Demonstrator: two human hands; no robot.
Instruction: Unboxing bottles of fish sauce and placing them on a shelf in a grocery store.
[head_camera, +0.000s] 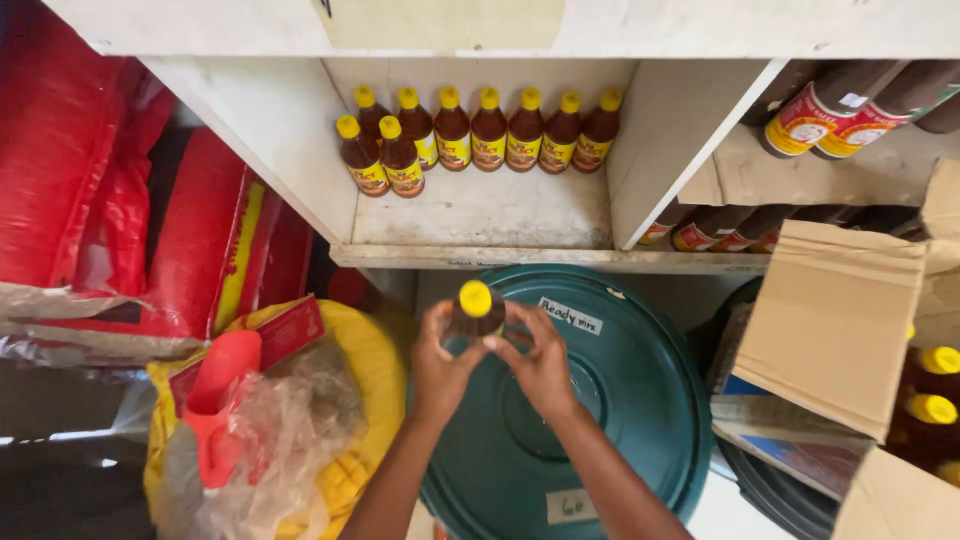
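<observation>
Both hands raised over teal drum lid (640, 400), sharing one yellow-capped bottle (476, 310). Left hand (440, 365) wrapped around bottle's side at 9 o'clock; right hand (540, 365) pinching it from 3 o'clock, fingertips close under the cap. Bottle held upright, cap toward camera, apparently so label and cap stay checkable; contents dark brown. Grip narrow and closed on the bottle with both hands, no gap visible.

At 12 o'clock from the hands: white shelf compartment (480, 215) with matching bottles (480, 130) in rows against the back wall, two standing forward at left, front half of the shelf board bare. Rows kept tight, caps up, likely to save depth.

At 3 o'clock: open cardboard box (830, 320), flaps up, more yellow caps (935, 385) showing inside. At 8 o'clock: red scoop (220, 400) resting in a plastic-lined yellow sack (370, 350). Red sacks (70, 150) stacked at 10 o'clock.
</observation>
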